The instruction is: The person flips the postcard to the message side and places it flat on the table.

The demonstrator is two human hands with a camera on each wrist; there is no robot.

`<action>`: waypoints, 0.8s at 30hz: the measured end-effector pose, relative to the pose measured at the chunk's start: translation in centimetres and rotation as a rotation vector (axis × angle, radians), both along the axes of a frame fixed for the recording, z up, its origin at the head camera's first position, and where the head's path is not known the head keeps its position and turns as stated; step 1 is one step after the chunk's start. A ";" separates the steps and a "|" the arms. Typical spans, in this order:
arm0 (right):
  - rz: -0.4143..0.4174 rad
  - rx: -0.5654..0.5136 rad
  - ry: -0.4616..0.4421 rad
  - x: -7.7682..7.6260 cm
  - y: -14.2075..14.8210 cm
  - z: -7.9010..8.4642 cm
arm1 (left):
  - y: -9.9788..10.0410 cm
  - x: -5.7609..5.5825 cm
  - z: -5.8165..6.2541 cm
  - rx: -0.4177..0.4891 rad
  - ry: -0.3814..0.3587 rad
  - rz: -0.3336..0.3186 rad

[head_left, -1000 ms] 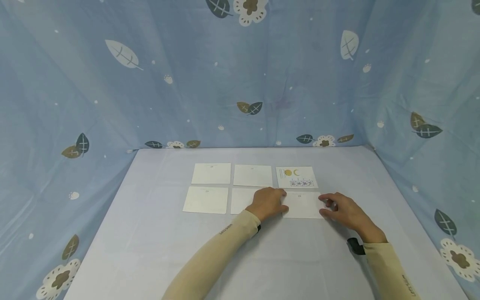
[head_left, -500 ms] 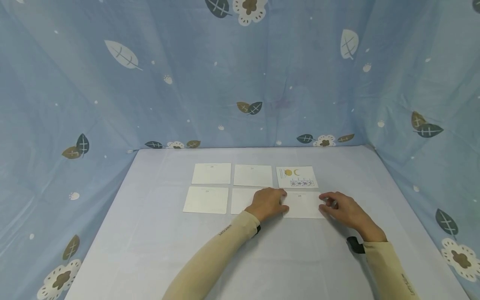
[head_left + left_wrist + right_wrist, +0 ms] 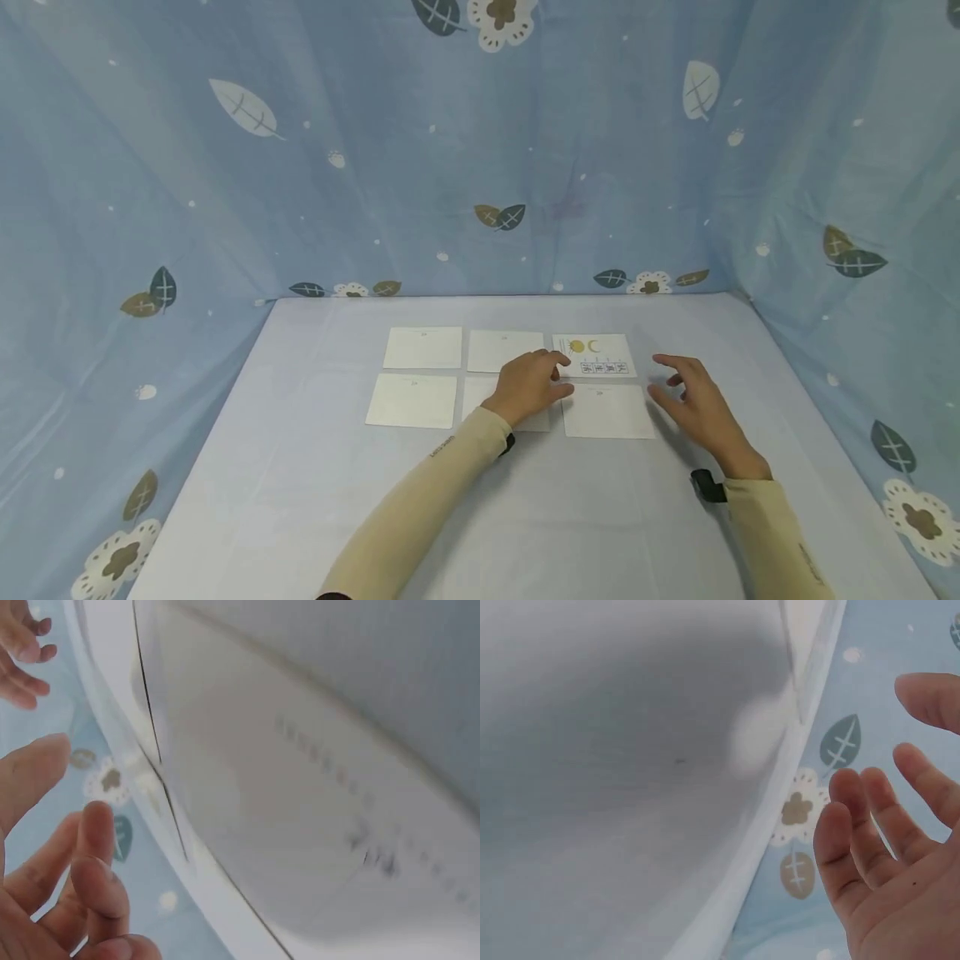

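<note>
In the head view my left hand [image 3: 525, 387] hovers over the middle front card [image 3: 531, 421] and hides much of it. Its fingertips reach the left edge of a printed card [image 3: 592, 352] with a yellow sun, a moon and boxed characters. To the right, my right hand [image 3: 699, 410] stands apart from that card, fingers relaxed and spread, holding nothing. Between the hands and nearer lies a whitish card [image 3: 607, 417] with a small mark near its top edge. The left wrist view shows loosely bent left fingers [image 3: 97, 877] with nothing between them; the right wrist view shows bare right fingers [image 3: 862, 840].
Three more whitish cards lie flat to the left: one at the back left [image 3: 423, 347], a back middle card [image 3: 504, 346] and a front left card [image 3: 412, 400]. The white-covered table [image 3: 300, 500] is bordered by a blue patterned curtain [image 3: 375, 167].
Both hands have left the sides of the front right card and shifted farther back, toward the printed card. The right hand's fingers have spread wider. The cards appear unmoved.
</note>
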State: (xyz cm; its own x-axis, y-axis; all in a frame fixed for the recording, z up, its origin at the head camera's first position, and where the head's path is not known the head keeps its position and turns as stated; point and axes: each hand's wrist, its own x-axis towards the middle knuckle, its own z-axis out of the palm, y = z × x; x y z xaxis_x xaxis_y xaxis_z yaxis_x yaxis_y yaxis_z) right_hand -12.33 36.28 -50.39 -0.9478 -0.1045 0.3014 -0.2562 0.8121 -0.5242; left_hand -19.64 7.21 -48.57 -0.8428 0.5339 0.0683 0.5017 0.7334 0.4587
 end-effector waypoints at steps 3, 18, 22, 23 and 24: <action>0.013 -0.008 0.002 -0.7 -0.1 0.2 | -0.3 -0.9 0.2 0.026 0.031 0.025; 0.025 -0.018 -0.167 -3.7 0.7 1.0 | 0.4 -5.7 0.6 -0.007 0.073 0.040; 0.027 -0.030 -0.251 -4.3 0.3 0.7 | 1.0 -6.5 0.4 -0.034 0.057 0.025; 0.031 -0.030 -0.264 -4.5 0.2 0.6 | 1.1 -6.7 0.3 -0.046 0.053 0.019; 0.035 -0.025 -0.274 -4.7 0.1 0.5 | 1.3 -6.8 0.2 -0.062 0.051 0.013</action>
State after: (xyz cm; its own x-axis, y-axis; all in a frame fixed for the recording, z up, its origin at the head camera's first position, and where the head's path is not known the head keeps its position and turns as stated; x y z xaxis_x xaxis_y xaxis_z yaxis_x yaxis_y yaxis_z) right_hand -17.04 36.37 -49.91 -0.9902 -0.1345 0.0368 -0.1296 0.7909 -0.5981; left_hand -26.44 8.47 -48.40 -0.8461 0.5272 0.0786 0.5134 0.7663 0.3863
